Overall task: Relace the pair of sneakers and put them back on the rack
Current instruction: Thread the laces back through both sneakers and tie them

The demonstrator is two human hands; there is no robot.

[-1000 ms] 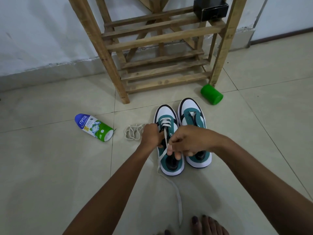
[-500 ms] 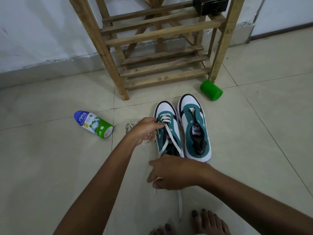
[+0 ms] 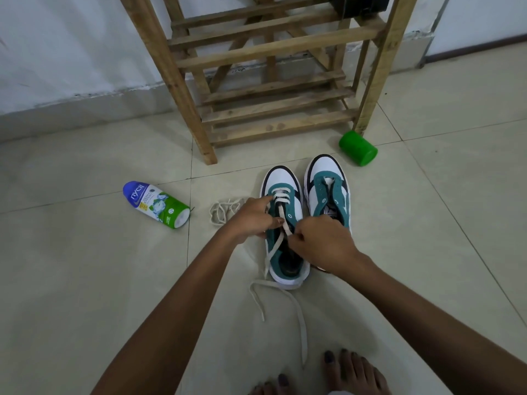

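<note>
Both hands are back over the left sneaker point(image 3: 283, 223): right hand point(image 3: 322, 243) and left hand point(image 3: 253, 219) are each pinching its lace point(image 3: 281, 220). Two sneakers are sitting before one rack point(image 3: 256, 81), the right sneaker point(image 3: 328, 192) unlaced, one spare lace point(image 3: 225, 209) lying beside them.

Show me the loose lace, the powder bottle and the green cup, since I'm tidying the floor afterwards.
loose lace point(image 3: 225, 210), head view, middle of the bundled coil left of the shoes.
powder bottle point(image 3: 156, 205), head view, label on its side.
green cup point(image 3: 357, 148), head view, its side wall.

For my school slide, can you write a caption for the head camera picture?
Both hands, left hand and right hand, thread a lace through the left sneaker beside its unlaced twin, before a rack.
</note>
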